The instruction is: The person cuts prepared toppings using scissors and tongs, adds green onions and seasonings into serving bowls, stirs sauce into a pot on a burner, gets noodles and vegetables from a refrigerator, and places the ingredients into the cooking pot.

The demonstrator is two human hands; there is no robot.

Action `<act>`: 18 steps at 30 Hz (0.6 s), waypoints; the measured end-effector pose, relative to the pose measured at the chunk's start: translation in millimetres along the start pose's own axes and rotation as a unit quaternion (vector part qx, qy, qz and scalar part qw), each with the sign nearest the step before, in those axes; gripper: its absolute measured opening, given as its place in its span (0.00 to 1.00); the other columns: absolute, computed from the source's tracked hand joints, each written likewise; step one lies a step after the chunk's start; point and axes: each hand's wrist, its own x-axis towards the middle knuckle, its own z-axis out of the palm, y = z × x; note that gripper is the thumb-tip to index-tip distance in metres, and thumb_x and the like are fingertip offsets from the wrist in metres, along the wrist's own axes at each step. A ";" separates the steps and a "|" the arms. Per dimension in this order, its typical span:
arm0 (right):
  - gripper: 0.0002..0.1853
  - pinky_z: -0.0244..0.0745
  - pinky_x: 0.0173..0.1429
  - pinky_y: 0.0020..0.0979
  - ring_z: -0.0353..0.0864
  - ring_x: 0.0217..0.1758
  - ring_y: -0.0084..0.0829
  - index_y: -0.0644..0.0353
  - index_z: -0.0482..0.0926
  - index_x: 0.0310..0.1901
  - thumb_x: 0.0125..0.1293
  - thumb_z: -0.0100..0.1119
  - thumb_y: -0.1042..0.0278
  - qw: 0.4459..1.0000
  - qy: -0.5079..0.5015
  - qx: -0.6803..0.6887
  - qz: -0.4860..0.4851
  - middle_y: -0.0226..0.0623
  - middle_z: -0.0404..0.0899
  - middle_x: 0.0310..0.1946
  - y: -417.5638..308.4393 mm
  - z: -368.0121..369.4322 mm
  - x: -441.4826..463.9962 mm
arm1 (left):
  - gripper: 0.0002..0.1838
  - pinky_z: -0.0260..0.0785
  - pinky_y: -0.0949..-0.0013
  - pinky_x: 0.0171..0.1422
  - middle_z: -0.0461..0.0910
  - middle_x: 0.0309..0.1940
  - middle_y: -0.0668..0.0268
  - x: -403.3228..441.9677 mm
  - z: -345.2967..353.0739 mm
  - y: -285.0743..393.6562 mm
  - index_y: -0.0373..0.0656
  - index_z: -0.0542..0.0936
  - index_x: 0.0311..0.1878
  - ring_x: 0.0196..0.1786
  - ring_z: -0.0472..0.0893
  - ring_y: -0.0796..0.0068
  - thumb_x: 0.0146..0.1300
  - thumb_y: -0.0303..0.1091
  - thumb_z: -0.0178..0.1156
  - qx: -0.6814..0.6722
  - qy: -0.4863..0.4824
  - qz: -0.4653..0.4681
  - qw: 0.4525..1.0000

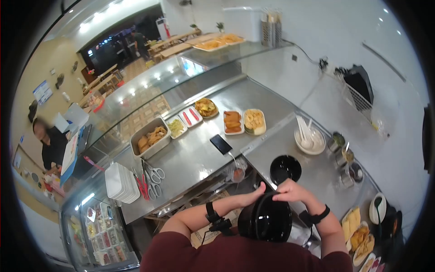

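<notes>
Holds a glossy black bowl (268, 222) close to the maroon shirt (226, 256). Pinches its rim with the right hand (292, 191). Lays the left hand (250, 196) against the rim, thumb spread upward; cannot tell whether the fingers grip. Faces a second black bowl (285, 169) on the steel counter (269, 147).

Left hand (252, 198), thumb raised, near right hand (291, 192), fingers (281, 197) curled; arms (189, 216) bent.

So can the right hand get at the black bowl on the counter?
Likely yes: the right hand sits close by the black bowl, nothing visibly between, though it may first need to release the black dishware.
</notes>
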 end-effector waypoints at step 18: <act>0.13 0.73 0.31 0.25 0.75 0.26 0.21 0.65 0.78 0.32 0.56 0.56 0.61 0.789 0.455 0.367 0.189 0.33 0.78 0.29 -10.8 29.1 -88.6 | 0.36 0.61 0.69 0.61 0.70 0.54 0.59 -23.3 -13.9 -7.6 0.36 0.65 0.58 0.57 0.69 0.70 0.64 0.60 0.36 -0.171 0.087 -0.032 0.981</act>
